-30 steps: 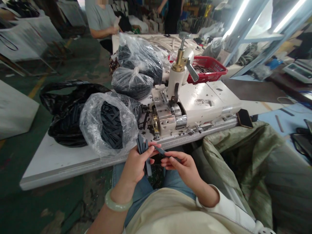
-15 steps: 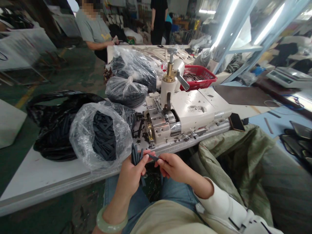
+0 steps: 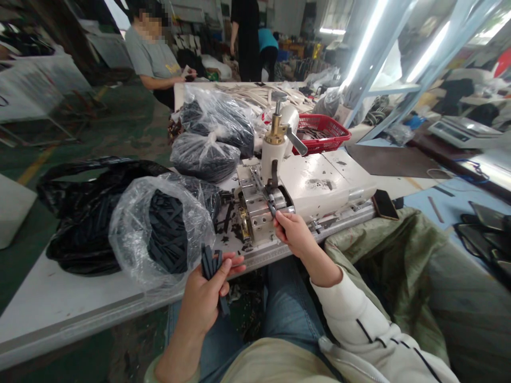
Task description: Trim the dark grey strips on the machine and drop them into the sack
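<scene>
My left hand (image 3: 207, 290) grips a bunch of dark strips (image 3: 211, 263) in front of the table edge, its thumb over them and some fingers stretched to the right. At the roller of the white machine (image 3: 261, 213), my right hand (image 3: 293, 231) pinches one dark strip (image 3: 272, 207), whose far end lies at the metal parts under the brass-collared post. Left of the machine, a clear plastic bag (image 3: 123, 218) stands open, full of similar dark strips (image 3: 167, 229). Dark scraps are scattered on the table beside the machine.
A black bag (image 3: 67, 234) lies at the left, tied clear bags (image 3: 205, 154) behind. Farther back are a red basket (image 3: 323, 133) and a person in grey (image 3: 149, 58). A phone (image 3: 385, 204) and green cloth (image 3: 371, 244) are at the right.
My right hand has moved up and forward from my left hand to the machine with one strip. My left hand has shifted slightly left with the bunch.
</scene>
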`<state>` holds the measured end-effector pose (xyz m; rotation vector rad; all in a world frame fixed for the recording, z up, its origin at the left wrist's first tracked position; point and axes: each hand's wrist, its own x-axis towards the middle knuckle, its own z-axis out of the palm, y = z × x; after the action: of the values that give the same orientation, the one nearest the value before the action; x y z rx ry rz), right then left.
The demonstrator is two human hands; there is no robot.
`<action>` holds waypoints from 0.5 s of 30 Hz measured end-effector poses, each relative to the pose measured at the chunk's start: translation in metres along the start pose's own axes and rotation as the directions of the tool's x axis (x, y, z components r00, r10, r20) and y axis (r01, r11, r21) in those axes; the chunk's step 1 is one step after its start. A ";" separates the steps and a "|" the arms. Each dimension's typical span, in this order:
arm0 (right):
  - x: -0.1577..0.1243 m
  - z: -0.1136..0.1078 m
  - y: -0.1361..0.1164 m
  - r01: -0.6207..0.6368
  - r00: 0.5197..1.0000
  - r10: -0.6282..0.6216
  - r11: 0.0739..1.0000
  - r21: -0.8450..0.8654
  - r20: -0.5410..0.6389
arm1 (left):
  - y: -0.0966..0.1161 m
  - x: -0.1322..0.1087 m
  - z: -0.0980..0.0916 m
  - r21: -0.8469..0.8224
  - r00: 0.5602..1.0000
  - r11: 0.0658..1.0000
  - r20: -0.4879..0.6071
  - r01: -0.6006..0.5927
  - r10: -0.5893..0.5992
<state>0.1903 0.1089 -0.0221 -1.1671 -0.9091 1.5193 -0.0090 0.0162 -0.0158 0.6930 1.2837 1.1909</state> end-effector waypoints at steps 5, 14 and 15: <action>-0.001 0.004 0.001 -0.016 0.999 0.020 0.995 0.094 -0.037 | -0.001 0.001 0.001 -0.022 1.000 0.999 -0.005 0.025 -0.025; -0.001 0.001 -0.010 -0.003 0.996 0.029 0.960 0.281 -0.089 | -0.003 0.000 -0.001 -0.058 0.996 0.995 0.042 0.082 -0.079; -0.002 -0.001 -0.010 0.040 0.992 -0.005 0.963 0.267 -0.130 | -0.003 0.000 0.000 -0.067 0.995 0.994 0.044 0.091 -0.088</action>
<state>0.1943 0.1095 -0.0124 -1.0388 -0.6057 1.4788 -0.0086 0.0151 -0.0185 0.6010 1.2214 1.1371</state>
